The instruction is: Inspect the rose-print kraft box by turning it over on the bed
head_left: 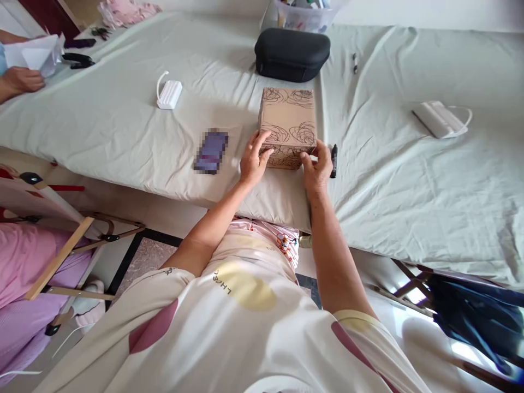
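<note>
A box wrapped in brown paper with drawn rose swirls (287, 123) lies on the pale green sheet near the table's front edge. My left hand (254, 161) rests on its near left corner, fingers spread over the top and side. My right hand (317, 166) is at the near right corner, with fingers curled and pinching the wrapping on the front face. A black marker (334, 160) lies just right of my right hand.
A phone (210, 152) lies left of the box, with a white power bank (168, 94) beyond it. A black case (291, 53) and a clear bin (305, 15) sit behind. Another white power bank (441, 118) lies right. Another person's hand (20, 81) holds paper far left.
</note>
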### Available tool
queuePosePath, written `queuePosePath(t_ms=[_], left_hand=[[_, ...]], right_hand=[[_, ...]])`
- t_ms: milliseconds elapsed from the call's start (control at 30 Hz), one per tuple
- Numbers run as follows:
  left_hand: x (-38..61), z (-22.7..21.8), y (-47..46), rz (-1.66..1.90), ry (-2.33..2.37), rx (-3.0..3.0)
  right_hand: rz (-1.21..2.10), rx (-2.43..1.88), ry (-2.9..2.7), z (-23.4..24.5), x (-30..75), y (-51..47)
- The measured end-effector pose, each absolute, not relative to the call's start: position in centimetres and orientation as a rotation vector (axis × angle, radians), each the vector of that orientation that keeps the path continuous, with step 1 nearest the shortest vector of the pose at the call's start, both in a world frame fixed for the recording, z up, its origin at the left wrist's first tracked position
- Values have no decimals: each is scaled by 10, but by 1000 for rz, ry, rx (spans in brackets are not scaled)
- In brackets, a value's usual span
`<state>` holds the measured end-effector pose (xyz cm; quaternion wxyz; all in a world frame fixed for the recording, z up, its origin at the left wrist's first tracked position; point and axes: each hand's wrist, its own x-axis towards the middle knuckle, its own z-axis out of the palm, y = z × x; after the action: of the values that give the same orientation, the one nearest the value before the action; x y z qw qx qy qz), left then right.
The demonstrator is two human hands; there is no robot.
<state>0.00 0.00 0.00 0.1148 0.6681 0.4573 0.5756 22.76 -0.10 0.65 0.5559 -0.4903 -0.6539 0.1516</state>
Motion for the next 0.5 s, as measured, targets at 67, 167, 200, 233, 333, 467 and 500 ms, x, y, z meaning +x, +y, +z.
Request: queuePosePath(t_ms=[67, 167, 200, 233, 333, 467, 500], left_hand=[[-3, 0, -1, 1726, 1351, 1932], [-9, -2, -1, 1790, 1386, 1860], [-10, -4, 0, 1801, 1378, 1823], [-11, -5, 0, 1805, 1352, 1783], [-5, -11, 0, 1772, 1190, 1627], [9, -13, -8, 1557, 1014, 1418], [11, -13, -10, 1511, 1002, 1396]], right_hand=[[369, -1186, -1556, 6, 228, -3], [396, -1188, -1578, 6, 226, -5], [402, -1182, -1574, 6, 226, -5], [404, -1175, -1557, 5, 227, -4], [402, -1116, -1424, 4, 232, 2], [463, -962, -1207, 5, 242, 8], [487, -942, -1169, 6, 244, 8]])
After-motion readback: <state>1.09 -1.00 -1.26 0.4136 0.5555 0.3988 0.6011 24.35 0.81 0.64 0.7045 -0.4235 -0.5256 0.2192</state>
